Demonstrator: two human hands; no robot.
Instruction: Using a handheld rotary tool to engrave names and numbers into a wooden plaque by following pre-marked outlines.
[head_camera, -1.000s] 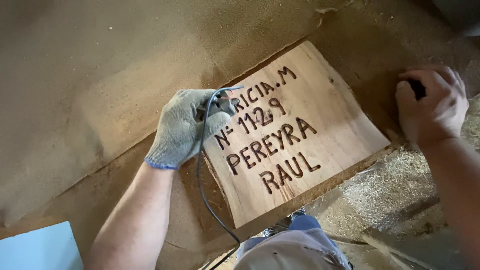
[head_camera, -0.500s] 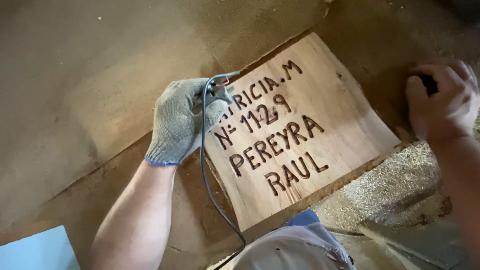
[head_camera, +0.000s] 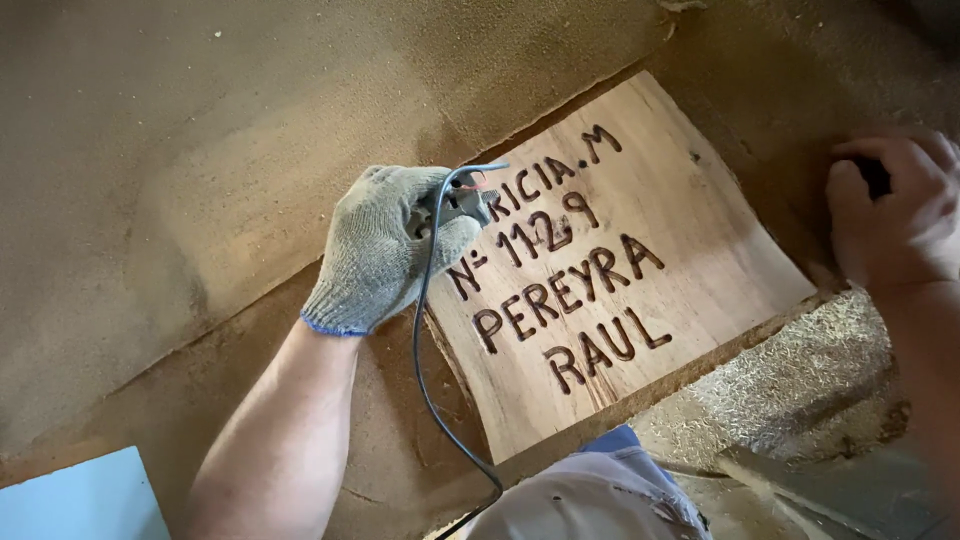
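Sawdust-covered workbench (head_camera: 200, 150) fills the view. On it, right of centre, lies a tilted wooden plaque (head_camera: 690, 250) with dark burned lettering. Gloved left hand (head_camera: 385, 250), at its left edge, is clenched around a corded burning tool (head_camera: 462, 198); bare right hand (head_camera: 895, 215) grips a small dark object (head_camera: 878, 175).

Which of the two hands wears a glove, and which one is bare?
The left hand, gripping a corded tool on the wooden board, wears a grey knit glove. The right hand is bare.

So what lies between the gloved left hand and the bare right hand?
In the head view, the wooden plaque with dark burned lettering spans the gap between left hand and right hand.
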